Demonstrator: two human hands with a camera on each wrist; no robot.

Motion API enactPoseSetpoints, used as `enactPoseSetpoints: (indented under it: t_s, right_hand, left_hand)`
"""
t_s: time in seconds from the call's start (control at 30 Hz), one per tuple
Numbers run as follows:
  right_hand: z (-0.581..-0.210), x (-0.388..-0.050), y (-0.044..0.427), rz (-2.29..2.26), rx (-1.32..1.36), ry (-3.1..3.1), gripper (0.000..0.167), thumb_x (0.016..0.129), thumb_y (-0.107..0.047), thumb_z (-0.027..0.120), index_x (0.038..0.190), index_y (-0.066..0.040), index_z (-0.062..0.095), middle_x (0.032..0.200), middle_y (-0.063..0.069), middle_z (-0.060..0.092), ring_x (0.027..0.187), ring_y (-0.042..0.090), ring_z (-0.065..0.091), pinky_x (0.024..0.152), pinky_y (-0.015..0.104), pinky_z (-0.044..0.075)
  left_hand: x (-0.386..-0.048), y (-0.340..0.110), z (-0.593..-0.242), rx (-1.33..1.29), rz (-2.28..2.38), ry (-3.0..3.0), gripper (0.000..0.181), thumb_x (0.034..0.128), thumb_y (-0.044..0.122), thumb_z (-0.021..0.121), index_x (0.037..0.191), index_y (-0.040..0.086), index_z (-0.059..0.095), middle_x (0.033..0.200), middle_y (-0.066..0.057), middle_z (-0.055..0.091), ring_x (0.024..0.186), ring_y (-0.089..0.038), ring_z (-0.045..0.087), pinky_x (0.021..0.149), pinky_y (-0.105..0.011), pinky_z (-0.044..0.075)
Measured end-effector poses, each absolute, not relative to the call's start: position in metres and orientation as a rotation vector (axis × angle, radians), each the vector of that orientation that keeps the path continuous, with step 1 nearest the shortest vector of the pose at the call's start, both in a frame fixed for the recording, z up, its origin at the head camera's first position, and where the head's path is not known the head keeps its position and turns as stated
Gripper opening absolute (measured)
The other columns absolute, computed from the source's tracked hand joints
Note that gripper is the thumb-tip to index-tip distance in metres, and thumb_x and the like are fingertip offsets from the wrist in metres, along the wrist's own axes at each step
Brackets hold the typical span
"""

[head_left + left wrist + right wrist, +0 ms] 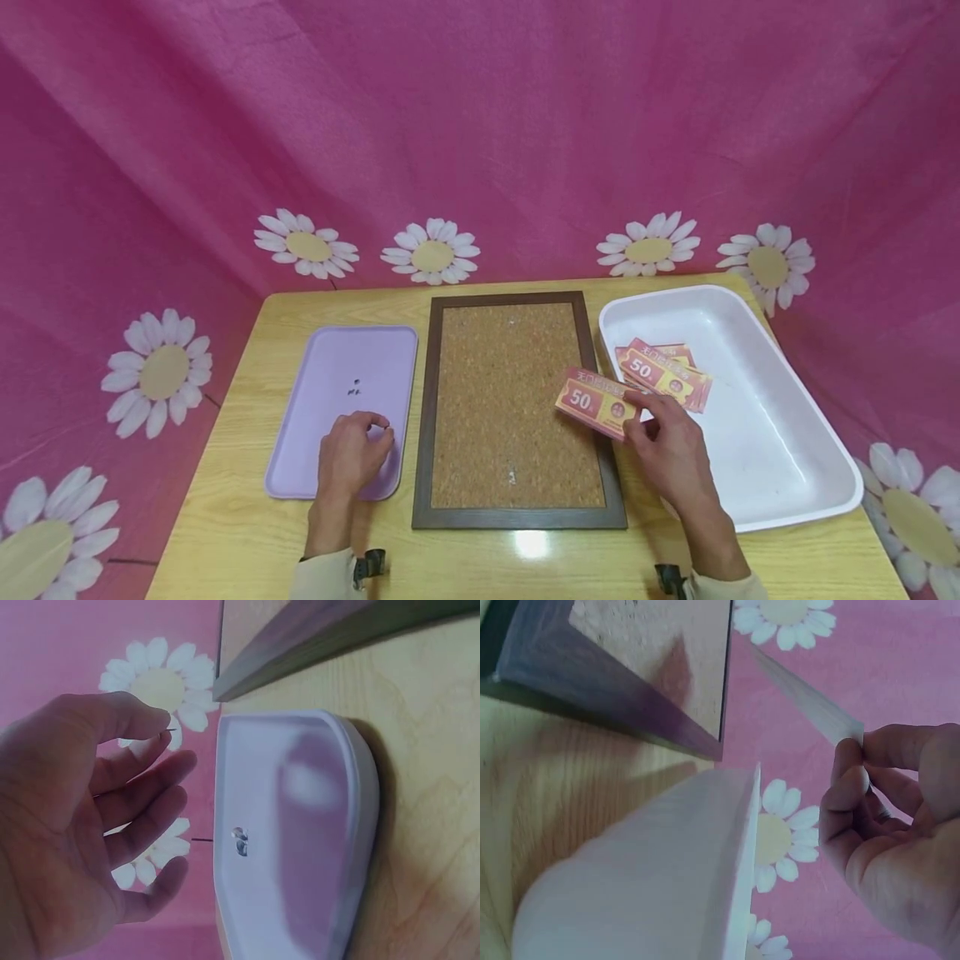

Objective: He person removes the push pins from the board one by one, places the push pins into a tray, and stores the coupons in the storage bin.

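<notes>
My left hand (352, 457) is over the lower right of the purple tray (311, 392). Its thumb and index finger pinch a thumbtack (172, 730); only the thin point shows, and the head is hidden. A few more small, shiny thumbtacks (240, 841) lie in that tray. My right hand (670, 446) grips a red and yellow coupon (592, 402) marked 50 by its right end. This coupon is held above the right edge of the framed cork board (510, 400). Several similar coupons (660, 371) lie fanned in the white bin (757, 442).
The board's dark frame (517, 518) lies between the tray and the bin on a light wooden table (450, 567). A pink curtain (480, 142) with daisies hangs behind and at both sides. The bin's raised wall is close to my right hand.
</notes>
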State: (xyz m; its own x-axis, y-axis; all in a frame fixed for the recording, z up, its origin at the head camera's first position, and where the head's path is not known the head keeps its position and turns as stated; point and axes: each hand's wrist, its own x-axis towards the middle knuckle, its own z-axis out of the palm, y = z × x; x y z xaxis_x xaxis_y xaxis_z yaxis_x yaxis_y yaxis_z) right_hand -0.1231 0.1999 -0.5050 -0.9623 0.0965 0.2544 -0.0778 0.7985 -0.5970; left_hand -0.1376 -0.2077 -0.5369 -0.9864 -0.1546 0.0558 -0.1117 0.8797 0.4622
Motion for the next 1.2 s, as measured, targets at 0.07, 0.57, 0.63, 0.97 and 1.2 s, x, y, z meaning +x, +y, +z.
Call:
enactPoseSetpoints:
  t_s: [0.07, 0.57, 0.63, 0.97, 1.2]
  right_hand:
    - [-0.503, -0.124, 0.202, 0.922, -0.041, -2.714, 0.035, 0.084, -0.006, 0.067, 0.118, -0.011, 0.067, 0.101, 0.009, 0.064, 0.07, 0.012, 0.059, 0.059, 0.024, 0.041]
    - [-0.488, -0.134, 0.215, 0.879, -0.144, -2.745, 0.039, 0.086, -0.011, 0.064, 0.125, -0.008, 0.063, 0.107, 0.012, 0.061, 0.077, 0.022, 0.062, 0.063, 0.027, 0.042]
    - [-0.486, -0.136, 0.217, 0.881, -0.16, -2.758, 0.04, 0.087, -0.012, 0.064, 0.127, -0.008, 0.062, 0.109, 0.013, 0.06, 0.078, 0.023, 0.062, 0.063, 0.027, 0.042]
    - [-0.482, -0.144, 0.231, 0.872, -0.221, -2.734, 0.039, 0.089, -0.013, 0.062, 0.128, -0.007, 0.061, 0.112, 0.017, 0.059, 0.081, 0.028, 0.063, 0.063, 0.029, 0.041]
    - [-0.486, -0.149, 0.24, 0.858, -0.237, -2.673, 0.038, 0.087, -0.01, 0.063, 0.124, -0.008, 0.063, 0.107, 0.017, 0.06, 0.08, 0.031, 0.065, 0.067, 0.033, 0.039]
  left_hand:
    - [-0.137, -0.21, -0.539, 0.226, -0.726, -2.956, 0.016, 0.0822, 0.026, 0.067, 0.089, 0.013, 0.073, 0.095, -0.01, 0.073, 0.092, -0.029, 0.061, 0.076, -0.046, 0.048]
    - [-0.138, -0.232, -0.536, 0.296, -0.698, -2.961, 0.021, 0.0833, 0.026, 0.064, 0.094, 0.011, 0.074, 0.097, -0.013, 0.073, 0.094, -0.032, 0.062, 0.075, -0.05, 0.045]
    - [-0.139, -0.234, -0.535, 0.308, -0.686, -2.983, 0.021, 0.0832, 0.026, 0.063, 0.094, 0.011, 0.074, 0.097, -0.013, 0.073, 0.095, -0.032, 0.062, 0.075, -0.052, 0.045]
    - [-0.147, -0.242, -0.531, 0.321, -0.66, -3.02, 0.023, 0.0848, 0.026, 0.061, 0.096, 0.011, 0.074, 0.101, -0.014, 0.073, 0.097, -0.034, 0.063, 0.075, -0.051, 0.045]
    - [-0.152, -0.244, -0.532, 0.299, -0.632, -2.993, 0.022, 0.0856, 0.027, 0.062, 0.097, 0.011, 0.074, 0.1, -0.014, 0.073, 0.096, -0.034, 0.064, 0.074, -0.051, 0.046]
